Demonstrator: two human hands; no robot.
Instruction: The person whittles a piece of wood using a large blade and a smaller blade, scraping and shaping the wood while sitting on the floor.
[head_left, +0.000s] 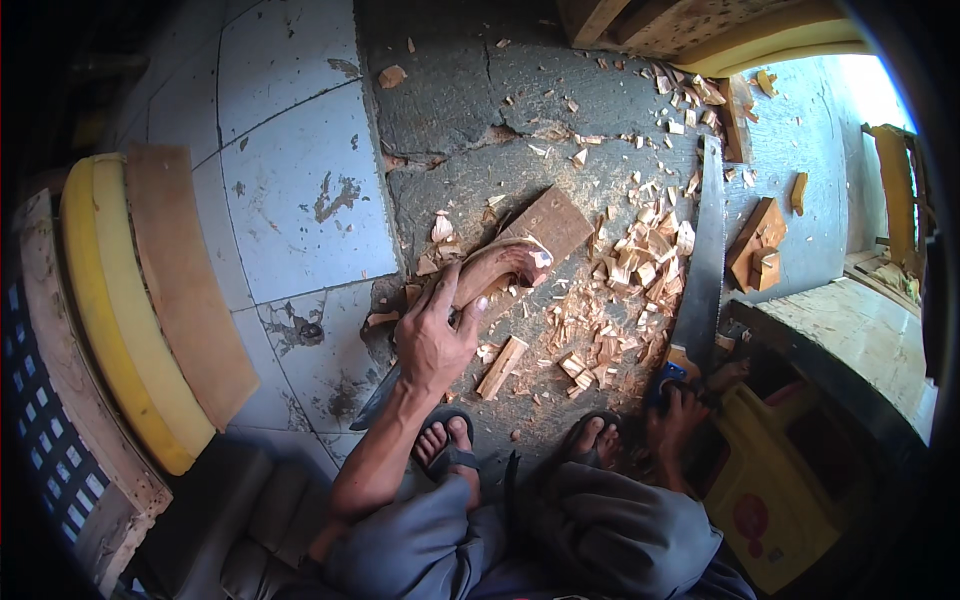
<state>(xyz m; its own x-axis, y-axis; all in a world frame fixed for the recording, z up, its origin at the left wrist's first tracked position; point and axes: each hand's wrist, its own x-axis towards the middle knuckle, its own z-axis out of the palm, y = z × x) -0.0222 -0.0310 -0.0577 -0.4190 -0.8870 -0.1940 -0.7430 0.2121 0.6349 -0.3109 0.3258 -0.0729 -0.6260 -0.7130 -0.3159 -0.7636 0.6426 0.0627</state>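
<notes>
My left hand [437,335] is closed over a curved, carved piece of wood [490,272], fingers on top of it. That piece rests on a flat wooden block [552,222], which lies slanted on the floor; its cut end points right. Low on the right, my right hand [677,420] is closed at the handle of a handsaw [702,260]. The handle is partly blue, and some of my fingers are in shadow. The long grey blade points away from me, its tip beside the wood scraps.
Wood chips [645,255] are strewn over the dark floor, with a small offcut [502,367] near my feet. Curved boards [185,270] stand on the left. At the right are wooden pieces [757,240] and a yellow plastic crate [780,490]. A wooden frame [740,40] overhangs the far right.
</notes>
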